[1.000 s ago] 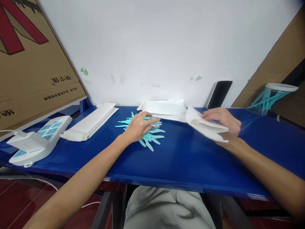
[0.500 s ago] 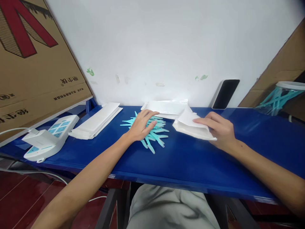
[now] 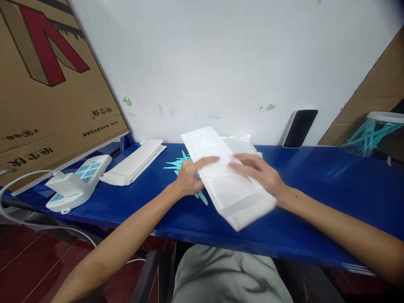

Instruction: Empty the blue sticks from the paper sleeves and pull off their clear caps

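A flat, glossy white paper bag is held tilted above the blue table. My left hand pinches its left edge, thumb on top and the other fingers underneath. On the right side, my right hand has its fingers over the bag's top face; its thumb is hidden. Behind and below my left hand lies a heap of slim teal plastic sticks, mostly covered by the bag and hand. Farther back, another white bag lies by the wall, partly hidden.
A stack of white bags lies left on the blue table. Beyond it are a power strip with a plugged-in charger and a cardboard box. At right, a phone leans on the wall near a clear tub of teal sticks.
The white bag has come left in my right hand and now lies lengthwise across my front. My left hand has left the top of the teal heap and taken the bag's left edge.
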The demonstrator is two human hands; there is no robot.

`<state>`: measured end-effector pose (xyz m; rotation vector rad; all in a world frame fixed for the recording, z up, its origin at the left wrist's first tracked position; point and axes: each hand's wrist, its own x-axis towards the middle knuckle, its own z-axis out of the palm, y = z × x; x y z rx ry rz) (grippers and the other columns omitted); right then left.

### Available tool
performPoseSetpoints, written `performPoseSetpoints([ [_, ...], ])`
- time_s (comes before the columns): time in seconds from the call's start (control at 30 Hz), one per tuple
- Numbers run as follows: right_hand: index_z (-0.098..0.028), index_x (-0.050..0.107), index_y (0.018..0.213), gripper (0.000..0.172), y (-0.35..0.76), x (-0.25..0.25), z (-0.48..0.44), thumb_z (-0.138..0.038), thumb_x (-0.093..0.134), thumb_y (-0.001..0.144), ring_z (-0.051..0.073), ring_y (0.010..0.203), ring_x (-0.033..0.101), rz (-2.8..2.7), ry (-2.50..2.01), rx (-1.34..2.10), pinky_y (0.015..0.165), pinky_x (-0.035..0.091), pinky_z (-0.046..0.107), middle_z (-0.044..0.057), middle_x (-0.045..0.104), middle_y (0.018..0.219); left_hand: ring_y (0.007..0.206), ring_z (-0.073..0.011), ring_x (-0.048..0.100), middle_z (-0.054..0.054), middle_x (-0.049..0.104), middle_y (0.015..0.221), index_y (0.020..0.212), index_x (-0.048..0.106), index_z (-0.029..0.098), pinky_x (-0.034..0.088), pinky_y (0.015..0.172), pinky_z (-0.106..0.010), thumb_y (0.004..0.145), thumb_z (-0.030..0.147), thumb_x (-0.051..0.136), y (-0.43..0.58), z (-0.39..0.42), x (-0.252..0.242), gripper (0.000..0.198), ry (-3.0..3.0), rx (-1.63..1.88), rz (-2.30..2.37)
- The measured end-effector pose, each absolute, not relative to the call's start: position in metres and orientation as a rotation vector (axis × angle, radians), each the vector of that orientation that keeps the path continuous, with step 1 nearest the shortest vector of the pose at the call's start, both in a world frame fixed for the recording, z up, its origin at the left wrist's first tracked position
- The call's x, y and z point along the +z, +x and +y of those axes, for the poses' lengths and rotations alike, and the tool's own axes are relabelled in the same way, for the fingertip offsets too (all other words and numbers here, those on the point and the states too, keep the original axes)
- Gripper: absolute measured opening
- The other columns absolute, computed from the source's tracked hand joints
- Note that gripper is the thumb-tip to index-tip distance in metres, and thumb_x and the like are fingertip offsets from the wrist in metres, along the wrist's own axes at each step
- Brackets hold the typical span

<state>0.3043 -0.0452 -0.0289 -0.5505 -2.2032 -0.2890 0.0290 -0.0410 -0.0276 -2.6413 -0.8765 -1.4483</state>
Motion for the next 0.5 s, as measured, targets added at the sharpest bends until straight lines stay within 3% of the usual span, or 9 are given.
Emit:
performPoseSetpoints([
  [0.1,-0.024,0.062,0.119,0.026,0.299,-0.014,-0.025,-0.023,0.056,0.094,0.028,0.115,0.061,-2.16,-0.728,-0.151,0.092,0.054,0.045,0.013,0.056,0.134,0.115,-0.0269,0.066,-0.009,0.072,0.123,0.118,0.069,0.021,0.052,0.096,-0.038,0.087,0.034,0.054,-0.003,-0.021,-0.015,0.037,-2.305,-1.772,-1.168],
  [0.17,-0.023,0.061,0.089,0.005,0.301,-0.009,-0.008,-0.026,0.057,0.091,0.028,0.105,0.061,-2.144,-0.857,-0.139,0.089,0.052,0.047,0.011,0.062,0.115,0.108,-0.0288,0.067,-0.011,0.072,0.115,0.11,0.069,0.018,0.055,0.086,-0.039,0.083,0.043,0.049,-0.036,-0.004,-0.003,0.042,-2.106,-2.09,-1.352],
  [0.23,-0.022,0.051,0.073,0.02,0.307,-0.008,0.006,-0.03,0.06,0.089,0.028,0.097,0.057,-2.184,-0.944,-0.166,0.085,0.049,0.047,0.009,0.063,0.101,0.093,-0.0293,0.069,-0.013,0.072,0.101,0.102,0.068,0.016,0.056,0.07,-0.038,0.083,0.054,0.036,-0.07,0.007,0.009,0.053,-1.975,-2.45,-1.533],
  [0.3,-0.023,0.041,0.065,0.033,0.313,-0.011,0.014,-0.035,0.06,0.089,0.026,0.086,0.055,-2.232,-0.976,-0.166,0.078,0.047,0.042,0.007,0.061,0.087,0.086,-0.028,0.068,-0.014,0.069,0.096,0.094,0.065,0.016,0.054,0.066,-0.037,0.081,0.056,0.037,-0.102,0.011,0.021,0.05,-1.895,-2.623,-1.67],
  [0.4,-0.023,0.034,0.061,0.042,0.321,-0.015,0.019,-0.042,0.055,0.092,0.019,0.065,0.05,-2.289,-1.069,-0.103,0.061,0.041,0.033,0.003,0.052,0.068,0.071,-0.0211,0.061,-0.008,0.064,0.088,0.09,0.059,0.019,0.051,0.06,-0.032,0.066,0.034,0.06,-0.145,0.009,0.041,0.028,-1.898,-2.384,-2.039],
  [0.5,-0.022,0.049,0.068,0.034,0.325,-0.018,0.027,-0.043,0.05,0.095,0.02,0.072,0.057,-2.389,-1.147,-0.146,0.065,0.044,0.034,0.006,0.061,0.084,0.067,-0.0202,0.058,-0.002,0.061,0.089,0.119,0.052,0.027,0.051,0.059,-0.033,0.058,0.017,0.064,-0.185,0.012,0.062,0.063,-2.133,-1.744,-2.323],
])
